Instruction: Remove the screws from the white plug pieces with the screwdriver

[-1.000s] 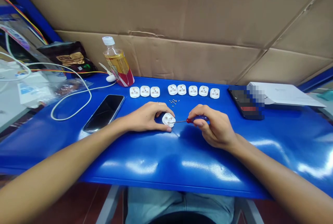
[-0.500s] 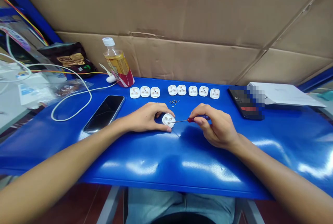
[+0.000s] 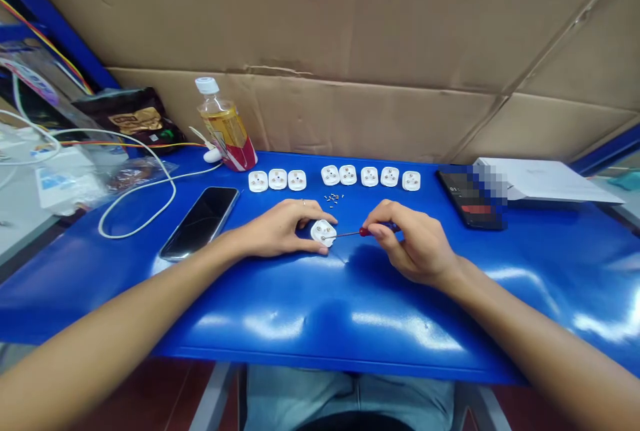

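Observation:
My left hand (image 3: 280, 229) rests on the blue table and grips a round white three-pin plug body (image 3: 323, 233) at its fingertips. My right hand (image 3: 413, 242) pinches a small red-handled screwdriver (image 3: 365, 232). Its thin metal shaft reaches left, with the tip at the plug's face, near a metal screw point. Several matching white plug bodies (image 3: 297, 180) (image 3: 369, 177) stand in a row beyond my hands. A small scatter of tiny metal screws (image 3: 333, 199) lies between the two groups.
A black smartphone (image 3: 200, 223) lies left of my hands, beside a looped white cable (image 3: 135, 212). A drink bottle (image 3: 225, 125) stands at the back. A second phone (image 3: 473, 201) and a white box (image 3: 543, 181) sit right. Cardboard (image 3: 320, 24) lines the wall.
My right fingers have closed further along the screwdriver handle, covering more of it. The view has shifted slightly with my head. The plug and my left hand stay in place.

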`<state>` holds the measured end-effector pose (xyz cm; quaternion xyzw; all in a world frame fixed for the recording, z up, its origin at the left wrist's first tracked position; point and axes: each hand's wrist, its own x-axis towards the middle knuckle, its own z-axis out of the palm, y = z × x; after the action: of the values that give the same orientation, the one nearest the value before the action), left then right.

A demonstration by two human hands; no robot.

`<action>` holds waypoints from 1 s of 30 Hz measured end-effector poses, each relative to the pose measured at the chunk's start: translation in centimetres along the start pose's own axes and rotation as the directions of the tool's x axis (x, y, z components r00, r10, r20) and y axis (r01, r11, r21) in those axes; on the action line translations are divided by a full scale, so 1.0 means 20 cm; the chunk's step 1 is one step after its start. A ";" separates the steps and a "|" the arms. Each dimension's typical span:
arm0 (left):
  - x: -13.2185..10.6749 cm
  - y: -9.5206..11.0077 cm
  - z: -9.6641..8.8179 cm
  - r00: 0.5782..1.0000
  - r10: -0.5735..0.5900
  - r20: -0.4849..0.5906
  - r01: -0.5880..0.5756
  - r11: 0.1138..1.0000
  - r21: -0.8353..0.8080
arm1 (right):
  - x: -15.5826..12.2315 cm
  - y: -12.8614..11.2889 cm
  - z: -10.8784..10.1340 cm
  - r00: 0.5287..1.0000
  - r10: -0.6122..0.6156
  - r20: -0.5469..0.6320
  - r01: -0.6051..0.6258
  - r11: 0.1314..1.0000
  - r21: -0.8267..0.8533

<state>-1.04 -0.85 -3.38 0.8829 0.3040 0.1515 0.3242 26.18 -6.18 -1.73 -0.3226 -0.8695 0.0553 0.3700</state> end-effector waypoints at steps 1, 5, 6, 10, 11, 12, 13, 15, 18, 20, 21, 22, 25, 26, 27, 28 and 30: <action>0.00 0.00 0.00 1.000 -0.001 0.000 0.001 1.000 0.010 | 0.00 0.00 0.00 1.000 -0.007 -0.006 0.007 1.000 -0.010; 0.00 0.01 0.01 1.000 -0.011 -0.014 0.011 0.999 0.035 | 0.01 -0.04 0.01 0.995 -0.059 -0.075 0.053 0.996 -0.071; 0.00 0.01 0.01 1.000 -0.009 -0.021 0.010 0.999 0.038 | 0.01 -0.05 0.01 0.994 -0.062 -0.093 0.054 0.995 -0.082; 0.00 0.01 0.02 0.999 -0.012 -0.038 0.014 0.999 0.044 | 0.01 -0.08 0.02 0.990 -0.041 -0.131 0.038 0.999 -0.027; 0.00 0.01 0.02 0.999 -0.012 -0.041 0.014 0.999 0.045 | 0.01 -0.07 0.02 0.991 -0.038 -0.126 0.038 0.999 -0.005; 0.00 0.01 0.02 0.999 -0.011 -0.045 0.013 0.999 0.047 | 0.01 -0.07 0.02 0.993 -0.043 -0.114 0.045 0.999 0.012; 0.00 0.01 0.02 0.999 -0.009 -0.049 0.011 0.999 0.049 | 0.01 -0.07 0.02 0.994 -0.057 -0.097 0.060 0.998 0.028; 0.00 0.01 0.02 0.998 -0.006 -0.054 0.008 0.999 0.047 | 0.02 -0.06 0.02 0.994 -0.092 -0.051 0.095 0.994 0.056; 0.00 0.01 0.02 0.998 -0.017 -0.053 0.019 0.999 0.048 | 0.02 -0.07 0.01 0.999 -0.046 -0.014 0.046 0.998 0.039; 0.01 0.01 0.03 0.998 -0.018 -0.059 0.022 0.998 0.055 | 0.02 -0.07 0.00 0.998 0.066 -0.014 -0.066 0.997 -0.025; 0.01 0.01 0.03 0.998 -0.018 -0.064 0.022 0.998 0.060 | 0.02 -0.08 0.00 0.993 0.120 -0.016 -0.121 0.991 -0.053; 0.01 0.02 0.03 0.997 -0.018 -0.072 0.023 0.998 0.062 | 0.02 -0.08 0.00 0.987 0.160 -0.013 -0.161 0.984 -0.070; 0.01 0.02 0.04 0.995 -0.031 -0.097 0.036 0.998 0.050 | 0.02 -0.08 -0.01 0.983 0.179 0.037 -0.177 0.982 -0.063; 0.01 0.02 0.04 0.994 -0.032 -0.103 0.037 0.998 0.046 | 0.02 -0.08 -0.01 0.986 0.157 0.058 -0.154 0.986 -0.057; 0.01 0.02 0.05 0.994 -0.032 -0.106 0.036 0.998 0.041 | 0.03 -0.08 -0.02 0.989 0.126 0.080 -0.122 0.991 -0.054; 0.01 0.02 0.05 0.994 -0.031 -0.106 0.036 0.999 0.038 | 0.03 -0.08 -0.03 0.991 0.090 0.102 -0.085 0.995 -0.053; 0.01 0.03 0.05 0.993 -0.035 -0.110 0.039 0.999 0.033 | 0.04 -0.09 -0.05 0.989 0.022 0.143 -0.013 0.998 -0.057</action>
<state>-0.14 -1.46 -3.78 0.8730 0.3401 0.1884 0.2943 25.55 -7.26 -0.02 -0.3357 -0.8923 0.0572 0.2965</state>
